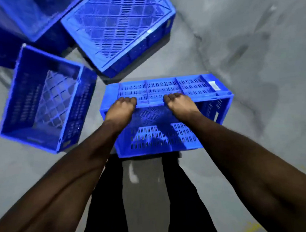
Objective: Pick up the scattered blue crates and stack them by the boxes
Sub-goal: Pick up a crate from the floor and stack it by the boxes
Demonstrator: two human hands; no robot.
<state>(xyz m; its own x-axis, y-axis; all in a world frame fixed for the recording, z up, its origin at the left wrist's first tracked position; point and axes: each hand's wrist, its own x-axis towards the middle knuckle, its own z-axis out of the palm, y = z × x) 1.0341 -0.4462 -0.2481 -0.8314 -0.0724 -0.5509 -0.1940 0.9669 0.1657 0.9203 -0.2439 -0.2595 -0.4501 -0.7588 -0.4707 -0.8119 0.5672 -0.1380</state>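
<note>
Both hands are gripping the same crate point(166, 115), the near one, just in front of the person's legs point(181, 194). Left hand point(120, 108) is curling over the far long rim, fingers hooked down the outside wall. Right hand point(179, 103) is doing the same on that rim, a little to the right, fingers wrapped tight. The two hands are sitting near each other around the middle of the rim. This crate is tilting, far wall leaning up toward the camera, slotted inside wall showing near the legs. A white label point(213, 85) is sticking on the far right corner of its outer wall.

Three more blue crates are lying around on the grey floor point(242, 49). Left crate point(45, 102) is sitting open side up, empty, well apart from the held one. Far crate point(119, 29) is lying upside down, lattice bottom facing up, just beyond the held crate, slightly apart. Another crate point(31, 15) is blurring at the far left corner, partly cut off by the edge. Yellow marks point(250, 226) are showing on the floor near right.
</note>
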